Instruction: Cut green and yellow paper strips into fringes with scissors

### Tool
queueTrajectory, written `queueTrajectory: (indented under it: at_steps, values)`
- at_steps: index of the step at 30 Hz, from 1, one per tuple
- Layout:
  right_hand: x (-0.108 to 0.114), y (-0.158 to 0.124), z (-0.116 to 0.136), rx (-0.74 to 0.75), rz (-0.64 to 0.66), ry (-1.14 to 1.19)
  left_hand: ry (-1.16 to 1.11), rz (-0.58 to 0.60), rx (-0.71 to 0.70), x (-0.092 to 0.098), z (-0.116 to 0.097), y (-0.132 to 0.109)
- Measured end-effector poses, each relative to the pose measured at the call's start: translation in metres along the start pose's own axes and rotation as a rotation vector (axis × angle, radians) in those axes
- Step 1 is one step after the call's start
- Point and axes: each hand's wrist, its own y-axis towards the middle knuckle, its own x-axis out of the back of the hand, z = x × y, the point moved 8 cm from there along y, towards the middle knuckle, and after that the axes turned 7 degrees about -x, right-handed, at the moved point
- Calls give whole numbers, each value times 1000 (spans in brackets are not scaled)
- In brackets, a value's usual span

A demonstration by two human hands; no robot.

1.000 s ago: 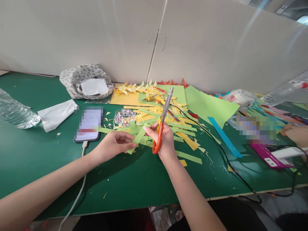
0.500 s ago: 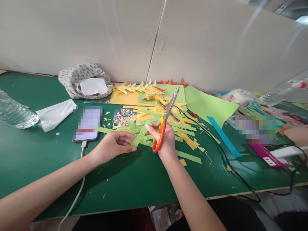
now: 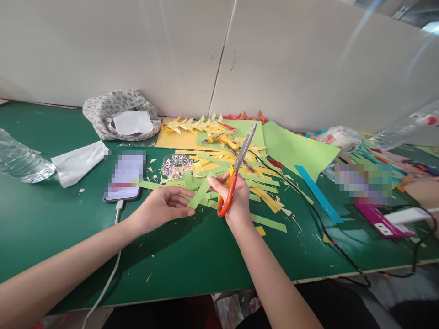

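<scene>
My left hand (image 3: 167, 205) is closed on the lower end of a short light-green paper strip (image 3: 200, 193), pinched between thumb and fingers. My right hand (image 3: 236, 198) pinches the strip's upper end and also holds a pair of scissors (image 3: 230, 194) with orange handles. The scissors' metal blades point up and away, over the pile. Below and behind both hands lie many loose green paper strips (image 3: 262, 186) and yellow paper strips (image 3: 269, 199). A clear case of small googly eyes (image 3: 177, 166) sits just beyond my left hand.
A yellow glue gun (image 3: 219, 138) lies on the pile, its black cord (image 3: 313, 214) running right. Left are a charging phone (image 3: 127, 173), a tissue packet (image 3: 80, 163), a water bottle (image 3: 24, 157) and a cloth pouch (image 3: 103, 112). Right are a blue strip (image 3: 318, 194), green sheet (image 3: 298, 148) and magenta power strip (image 3: 380, 224).
</scene>
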Motion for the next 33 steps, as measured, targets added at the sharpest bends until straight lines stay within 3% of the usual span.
queueTrajectory:
  at_steps: [5,14,24,30,33]
  values:
    - [-1,0,0,12,17,-15,9,12,-7,-1,2,0]
    - [-14,-4,-5,46,179,-77,22,10,22,1,0,3]
    - [-15,-4,-5,49,170,-89,-10,25,37,-2,-1,2]
    - [-10,-9,5,69,92,-133,-127,-151,-43,10,-5,4]
    - [-14,-14,1,44,144,-182,-167,-204,-67,12,-5,4]
